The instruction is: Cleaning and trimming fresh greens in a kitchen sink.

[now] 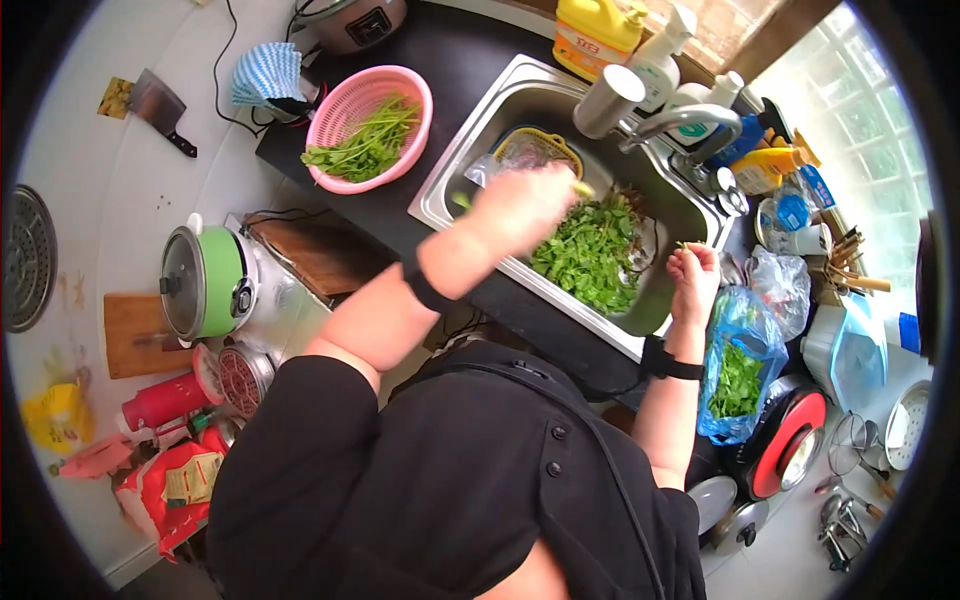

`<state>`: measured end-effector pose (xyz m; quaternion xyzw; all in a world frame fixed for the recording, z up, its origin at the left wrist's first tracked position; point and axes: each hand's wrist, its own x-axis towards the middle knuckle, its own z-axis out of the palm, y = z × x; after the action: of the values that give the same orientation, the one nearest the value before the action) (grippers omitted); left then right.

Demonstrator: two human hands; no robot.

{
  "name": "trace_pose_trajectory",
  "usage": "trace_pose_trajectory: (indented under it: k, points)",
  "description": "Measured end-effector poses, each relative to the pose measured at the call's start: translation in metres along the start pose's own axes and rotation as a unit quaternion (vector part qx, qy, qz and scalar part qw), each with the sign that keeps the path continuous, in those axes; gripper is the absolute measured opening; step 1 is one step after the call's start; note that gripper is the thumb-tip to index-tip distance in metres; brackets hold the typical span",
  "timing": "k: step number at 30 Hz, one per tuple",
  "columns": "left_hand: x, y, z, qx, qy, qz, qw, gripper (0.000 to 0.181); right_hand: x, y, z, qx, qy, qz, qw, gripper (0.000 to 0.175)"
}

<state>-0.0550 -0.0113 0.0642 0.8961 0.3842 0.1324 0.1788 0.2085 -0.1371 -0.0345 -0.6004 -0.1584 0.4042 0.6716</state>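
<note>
My left hand (529,206), blurred, is over the sink (686,289) with its fingers closed; a pale green stem (582,190) pokes out at the fingertips. My right hand (694,271) is by the sink's right rim, thumb and fingers pinched on a small green sprig (690,244). Leafy green herbs (589,259) with brownish roots lie heaped in the sink. Behind my left hand, a yellow-rimmed basket (559,142) stands in the basin, partly hidden, with clear plastic in it. On the dark counter, a pink colander (422,112) holds long-stemmed greens (367,142).
A steel faucet (686,116) arches over the sink's back edge, beside spray and detergent bottles (596,37). Near my right forearm lies a blue plastic bag (739,319) of greens. Farther left are a green electric cooker (217,281), a wooden board (142,335) and a cleaver (157,101).
</note>
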Motion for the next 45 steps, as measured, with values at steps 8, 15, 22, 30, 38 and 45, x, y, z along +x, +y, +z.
trace_pose_trajectory:
  k: [8,15,22,30,38,45]
  points:
    - [-0.008,-0.17,-0.109,0.268,0.175,-0.091,0.943,0.015,-0.032,0.032,0.019,-0.126,0.017,-0.018,0.992,0.015]
    - [-0.011,-0.27,-0.057,0.249,0.037,-0.197,0.947,0.042,-0.032,0.053,0.006,-0.29,0.05,-0.132,0.947,0.015]
    - [-0.028,-0.208,-0.042,0.046,0.174,-0.034,0.983,0.029,-0.03,0.059,-0.009,-0.514,0.079,-0.096,0.849,0.025]
    - [-0.018,-0.145,-0.011,-0.202,0.113,0.007,0.973,0.016,0.004,0.083,-0.02,-0.534,0.006,0.044,0.845,0.026]
    - [-0.034,-0.09,0.012,-0.309,-0.043,-0.018,0.95,0.013,0.069,0.114,0.024,-0.565,-0.148,0.083,0.807,0.024]
    - [-0.059,-0.073,0.015,-0.274,-0.076,-0.08,0.956,0.012,0.104,0.184,0.08,-0.712,-0.285,-0.051,0.64,0.031]
